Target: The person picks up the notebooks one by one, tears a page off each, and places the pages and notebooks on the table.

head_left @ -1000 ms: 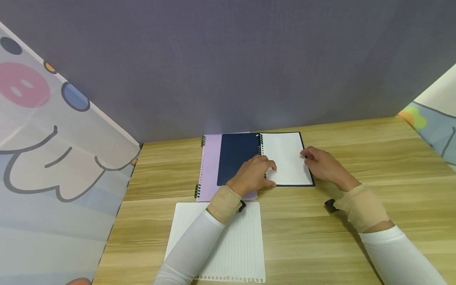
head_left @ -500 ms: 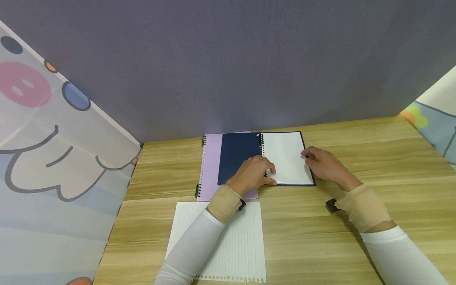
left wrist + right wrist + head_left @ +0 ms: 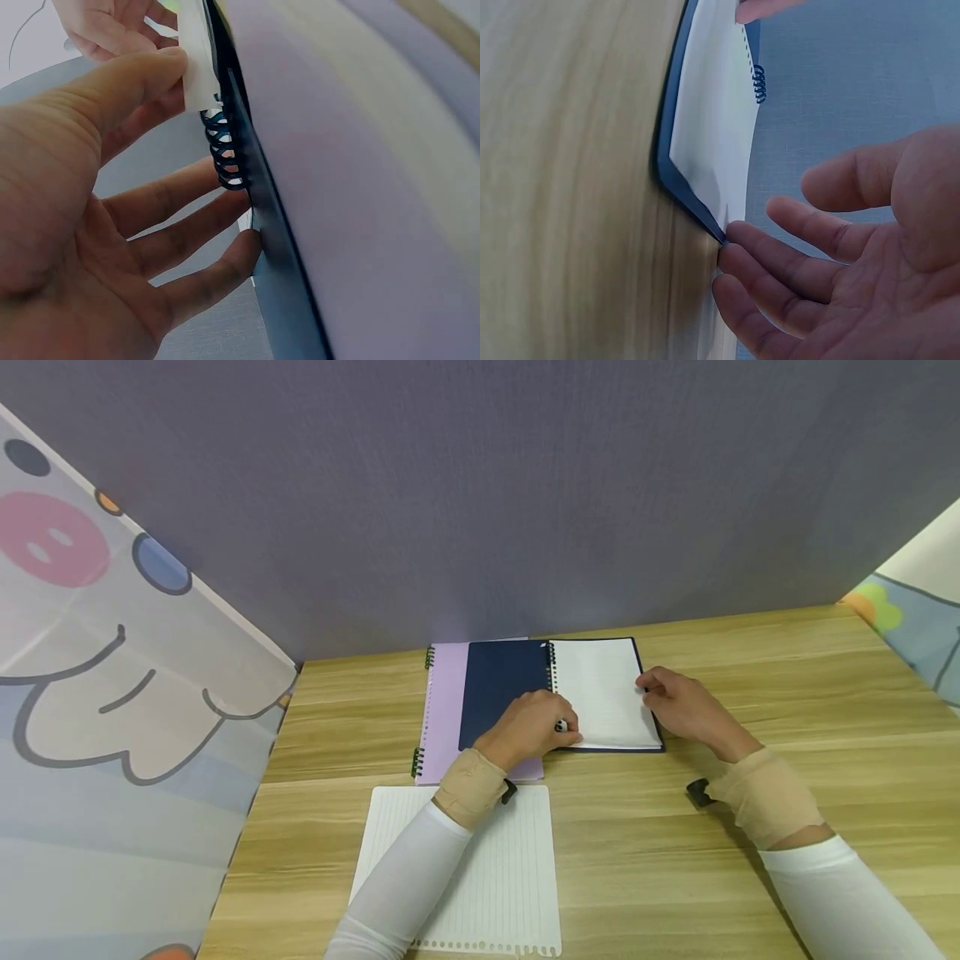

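A navy ring-bound notebook point(image 3: 497, 689) lies open at the back of the table, its white pages point(image 3: 603, 681) on the right side. My left hand point(image 3: 531, 725) pinches the lower left corner of the top page between thumb and index finger, by the binding. In the left wrist view, dark binding rings point(image 3: 223, 154) show just beside that pinch, and the other fingers spread out behind. My right hand point(image 3: 686, 706) is at the notebook's right edge. From the right wrist, its fingertips point(image 3: 739, 259) touch the far corner, with the thumb held apart.
Beneath the navy cover lies a lilac notebook point(image 3: 444, 693) with green rings. A loose lined sheet point(image 3: 510, 877) with punched holes rests in front, partly under my left forearm. A grey panel point(image 3: 480, 510) rises behind the wooden table point(image 3: 637, 860).
My left thumb and index finger have closed together on the page corner near the binding. The right hand stays at the notebook's right edge.
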### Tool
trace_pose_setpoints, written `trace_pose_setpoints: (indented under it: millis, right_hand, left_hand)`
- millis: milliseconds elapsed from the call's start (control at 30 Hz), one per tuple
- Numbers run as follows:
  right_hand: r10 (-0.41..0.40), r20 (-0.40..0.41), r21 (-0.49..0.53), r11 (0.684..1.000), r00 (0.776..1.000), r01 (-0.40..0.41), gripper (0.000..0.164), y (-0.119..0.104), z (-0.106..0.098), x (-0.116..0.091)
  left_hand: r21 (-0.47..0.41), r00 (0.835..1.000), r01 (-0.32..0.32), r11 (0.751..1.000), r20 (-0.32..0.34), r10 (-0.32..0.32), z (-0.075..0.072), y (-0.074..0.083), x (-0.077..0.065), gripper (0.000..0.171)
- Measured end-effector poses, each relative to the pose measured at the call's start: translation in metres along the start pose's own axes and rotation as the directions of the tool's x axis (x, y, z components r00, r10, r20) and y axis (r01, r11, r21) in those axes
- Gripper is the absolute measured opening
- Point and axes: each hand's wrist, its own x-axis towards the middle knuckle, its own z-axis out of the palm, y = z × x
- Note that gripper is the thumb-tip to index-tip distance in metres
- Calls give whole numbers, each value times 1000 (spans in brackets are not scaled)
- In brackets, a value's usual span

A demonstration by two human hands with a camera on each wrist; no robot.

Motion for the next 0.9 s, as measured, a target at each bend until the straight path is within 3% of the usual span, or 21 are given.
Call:
trace_pose_setpoints:
  millis: [200, 467, 700, 900]
  right_hand:
    - [24, -6, 19, 1000, 1000, -24, 32, 2, 0, 1]
    - [86, -106, 58, 995, 991, -81, 41, 2, 0, 0]
    - [149, -24, 278, 951, 988, -137, 48, -1, 1, 1]
    - [83, -48, 446, 894, 995, -53, 63, -2, 5, 4]
  left_hand:
    - [1, 999, -36, 999, 3, 36, -2, 0, 0, 13]
    - [-17, 1000, 3, 1000, 13, -3, -2, -1, 0, 10]
    - [-46, 1000, 11, 999, 28, -9, -2, -1, 0, 9]
    - [-65, 1000, 6, 998, 9, -5, -3, -1, -2, 4]
